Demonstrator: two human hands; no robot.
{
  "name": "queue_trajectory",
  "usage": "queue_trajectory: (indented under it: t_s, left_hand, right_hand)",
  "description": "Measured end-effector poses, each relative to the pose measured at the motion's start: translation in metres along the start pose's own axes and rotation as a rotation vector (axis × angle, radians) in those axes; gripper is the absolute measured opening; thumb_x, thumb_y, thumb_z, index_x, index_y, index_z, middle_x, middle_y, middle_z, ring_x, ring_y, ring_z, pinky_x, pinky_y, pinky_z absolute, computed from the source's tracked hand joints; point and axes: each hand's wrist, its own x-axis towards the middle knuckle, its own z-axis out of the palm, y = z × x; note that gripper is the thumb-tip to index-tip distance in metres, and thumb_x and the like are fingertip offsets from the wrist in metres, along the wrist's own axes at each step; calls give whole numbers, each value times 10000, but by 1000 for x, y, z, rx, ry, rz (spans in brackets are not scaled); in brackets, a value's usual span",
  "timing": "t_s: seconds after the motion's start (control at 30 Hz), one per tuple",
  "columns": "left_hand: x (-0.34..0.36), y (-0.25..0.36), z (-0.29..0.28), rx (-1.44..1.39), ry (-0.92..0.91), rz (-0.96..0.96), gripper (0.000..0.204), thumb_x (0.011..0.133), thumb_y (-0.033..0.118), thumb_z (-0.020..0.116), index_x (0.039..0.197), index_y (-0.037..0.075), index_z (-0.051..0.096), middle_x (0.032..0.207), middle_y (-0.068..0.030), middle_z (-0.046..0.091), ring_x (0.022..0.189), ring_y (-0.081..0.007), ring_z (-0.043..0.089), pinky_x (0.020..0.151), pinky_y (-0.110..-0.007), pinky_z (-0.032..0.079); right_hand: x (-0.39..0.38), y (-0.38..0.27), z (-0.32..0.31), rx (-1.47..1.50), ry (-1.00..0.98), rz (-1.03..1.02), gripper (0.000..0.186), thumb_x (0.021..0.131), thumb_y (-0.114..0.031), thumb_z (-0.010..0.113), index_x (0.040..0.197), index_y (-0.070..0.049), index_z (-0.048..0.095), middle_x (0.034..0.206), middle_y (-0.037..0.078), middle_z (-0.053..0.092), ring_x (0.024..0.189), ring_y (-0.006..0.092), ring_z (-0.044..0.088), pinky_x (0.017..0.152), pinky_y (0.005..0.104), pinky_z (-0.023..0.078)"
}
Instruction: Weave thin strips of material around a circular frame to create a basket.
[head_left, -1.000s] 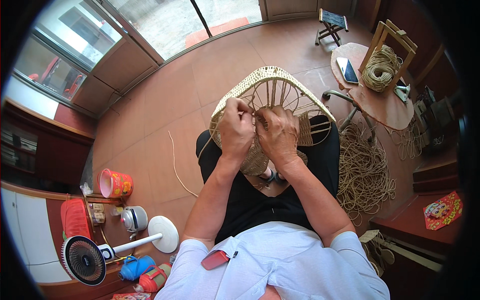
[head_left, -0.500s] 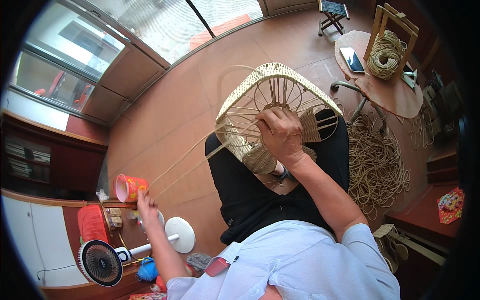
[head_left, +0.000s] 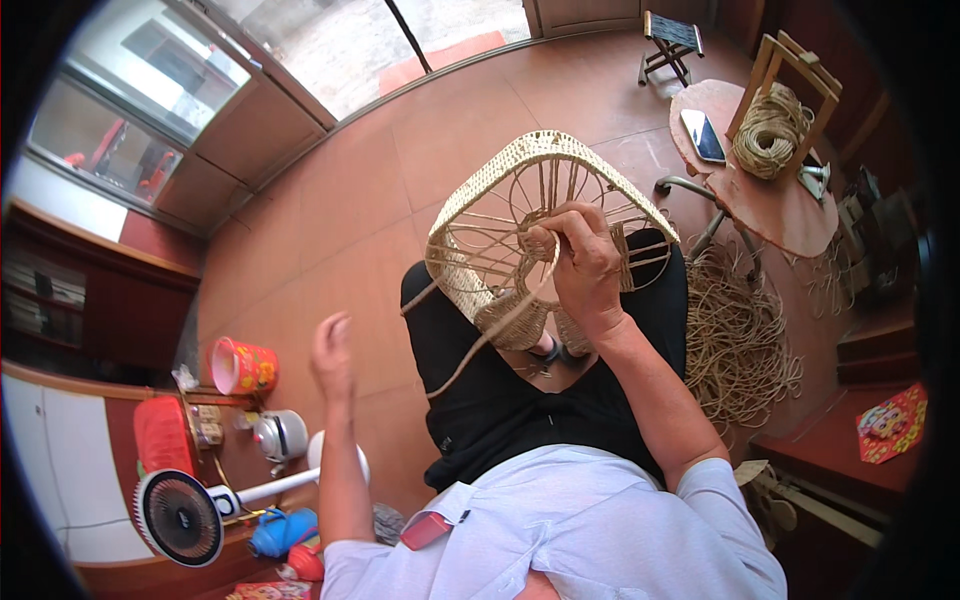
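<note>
A woven cord frame (head_left: 548,142) with a pale plaited rim, radiating brown strands and partly woven panels rests between my thighs. My right hand (head_left: 590,255) is closed on a brown cord (head_left: 480,348) near the frame's hub; this cord loops over the fingers and trails down to the lower left. Another loose strand hangs over the frame's left side. My left hand (head_left: 333,350) is apart from the frame, over the floor at the left, loosely open with its fingers slightly bent and nothing visible in them.
A round board (head_left: 760,225) with a phone, cord coil and wooden frame stands at right, a tangled cord heap (head_left: 735,350) below it and a folding stool (head_left: 670,40) behind. At left are a bucket (head_left: 240,365), kettle (head_left: 280,437), fan (head_left: 178,515) and flasks (head_left: 280,532).
My left hand left the frame, drew cord out to the lower left, and has now let it go and risen. My right hand stays at the frame, now with the cord looped over its fingers.
</note>
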Motion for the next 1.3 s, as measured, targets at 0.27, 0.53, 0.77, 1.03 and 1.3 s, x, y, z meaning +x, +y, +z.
queue_trajectory:
  t_s: [0.27,0.53,0.77,1.03,1.3]
  left_hand:
    - [-38,160,136,126,-396,111,330,1042,216,729,1304,17,703,1206,-209,735,1068,-360,743,930,-444,594]
    - [-48,122,104,390,-276,502,144,1048,196,731,1114,69,748,1040,-129,727,901,-366,733,799,-444,584]
    - [7,90,1,735,253,165,172,1114,142,596,1149,52,739,1028,-174,775,879,-334,758,754,-425,577]
    - [-105,220,144,61,-424,658,382,987,-29,719,1367,10,712,1149,-201,736,1010,-385,738,870,-439,595]
    - [-22,186,228,296,-31,800,412,1019,34,675,1431,39,667,1072,-172,692,942,-374,698,816,-474,584]
  right_hand:
    - [-2,6,-2,19,-9,12,113,947,-2,810,974,-36,705,993,111,694,919,291,715,736,411,586]
    - [5,6,-7,0,4,-13,107,954,-5,798,966,-31,695,1007,119,689,919,307,714,736,414,580]
    - [14,5,-7,-123,-27,-4,137,946,-32,788,1005,-52,666,1126,121,722,932,338,756,723,437,624]
    - [31,10,-2,-294,-197,-30,160,1001,-115,727,1053,-80,580,1030,141,742,868,388,767,676,484,622]
    - [30,14,-4,-265,-193,-35,139,1014,-120,712,1056,-89,582,945,145,728,803,402,748,666,500,598]
